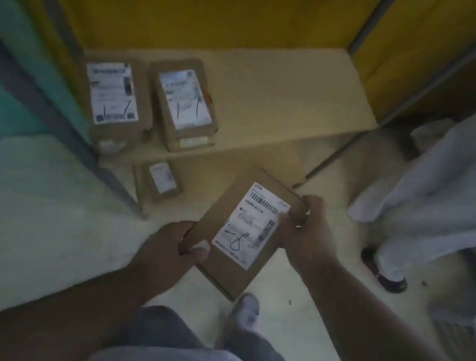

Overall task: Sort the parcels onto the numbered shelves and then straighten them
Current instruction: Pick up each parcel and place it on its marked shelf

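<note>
Head view: gripping a flat cardboard parcel (241,230) label-up, in front of and below the shelf (290,95), left hand (170,247) pinching its near-left edge, right hand (309,232) clasping its far-right edge. Lying on that shelf's left part: two labelled parcels (113,95) (183,103), side by side.

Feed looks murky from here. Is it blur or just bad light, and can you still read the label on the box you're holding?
Head view: dim light and soft blur overall, edges bent by the wide lens. On the held parcel, gripped by left hand and right hand, the barcode and scrawl show but the print is unreadable. The shelf parcels' labels are smeared.
</note>
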Demonstrator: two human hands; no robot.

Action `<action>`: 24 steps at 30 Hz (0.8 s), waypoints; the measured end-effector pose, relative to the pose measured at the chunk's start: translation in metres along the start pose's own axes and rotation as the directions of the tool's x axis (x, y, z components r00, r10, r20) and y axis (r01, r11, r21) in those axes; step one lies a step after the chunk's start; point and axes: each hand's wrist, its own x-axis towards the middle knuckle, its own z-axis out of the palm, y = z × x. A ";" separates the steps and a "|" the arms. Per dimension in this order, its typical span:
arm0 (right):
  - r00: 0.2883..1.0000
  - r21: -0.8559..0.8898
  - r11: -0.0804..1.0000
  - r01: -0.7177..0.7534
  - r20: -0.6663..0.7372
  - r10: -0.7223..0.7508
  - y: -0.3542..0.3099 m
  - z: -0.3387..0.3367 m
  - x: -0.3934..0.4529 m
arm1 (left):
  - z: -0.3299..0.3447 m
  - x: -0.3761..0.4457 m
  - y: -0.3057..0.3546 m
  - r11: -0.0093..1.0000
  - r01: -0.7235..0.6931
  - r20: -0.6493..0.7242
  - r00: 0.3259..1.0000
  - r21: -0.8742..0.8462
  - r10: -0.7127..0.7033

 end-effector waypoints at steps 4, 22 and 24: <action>0.980 -0.122 0.988 0.096 0.186 -0.072 0.019 0.019 0.049 | 0.045 -0.008 0.001 0.977 0.211 -0.089 0.973 -0.038 -0.214; 0.892 -0.192 0.958 0.211 0.439 -0.109 0.166 0.280 0.214 | 0.202 0.125 -0.178 0.695 0.613 -0.171 0.692 -0.375 -0.702; 0.884 -0.195 0.956 0.218 0.454 -0.109 0.190 0.302 0.237 | 0.234 0.153 -0.196 0.643 0.634 -0.154 0.650 -0.430 -0.744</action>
